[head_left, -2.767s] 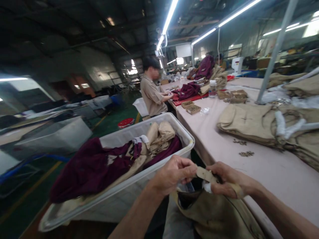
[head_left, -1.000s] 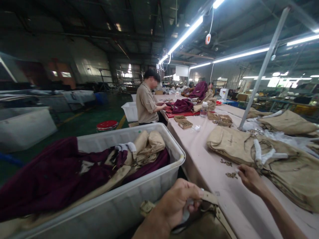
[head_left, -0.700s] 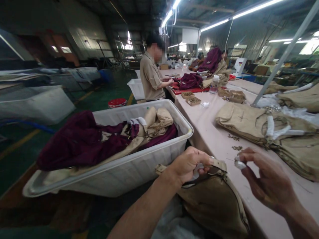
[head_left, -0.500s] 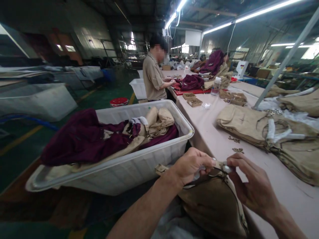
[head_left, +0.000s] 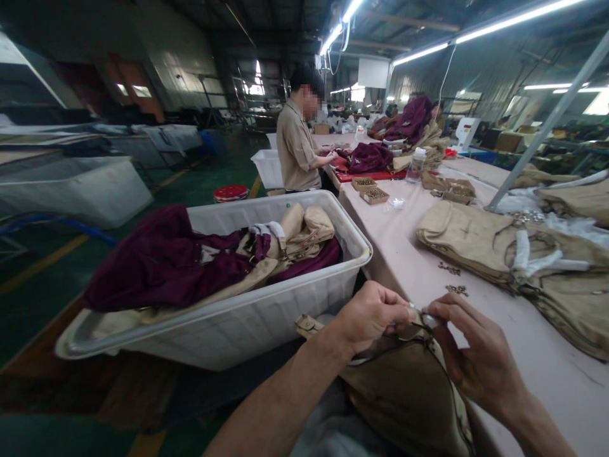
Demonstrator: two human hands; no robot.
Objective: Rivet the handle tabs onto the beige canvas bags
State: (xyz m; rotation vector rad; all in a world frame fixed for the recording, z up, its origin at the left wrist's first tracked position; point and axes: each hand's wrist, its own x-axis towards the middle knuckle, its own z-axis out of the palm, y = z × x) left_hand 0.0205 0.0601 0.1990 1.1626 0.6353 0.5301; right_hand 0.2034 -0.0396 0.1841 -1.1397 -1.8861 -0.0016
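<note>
A khaki bag point(head_left: 404, 393) lies in my lap at the near edge of the pink table point(head_left: 476, 298). My left hand point(head_left: 368, 314) is closed on the bag's strap end at its top. My right hand point(head_left: 469, 355) pinches a small silvery metal piece point(head_left: 429, 320) and holds it against that strap, fingertip to fingertip with the left. Two small heaps of metal pieces point(head_left: 457, 289) lie on the table just beyond my hands.
A white plastic bin point(head_left: 238, 330) full of maroon and khaki bags stands to my left. Stacked khaki bags point(head_left: 523, 254) cover the table's right side, beside a slanted metal pole point(head_left: 547, 127). Farther along, a person point(head_left: 297, 143) in a khaki shirt works near small boxes point(head_left: 368, 190).
My right hand went out to the heaps on the table, picked up a small metal piece and brought it back to the strap held by my left hand.
</note>
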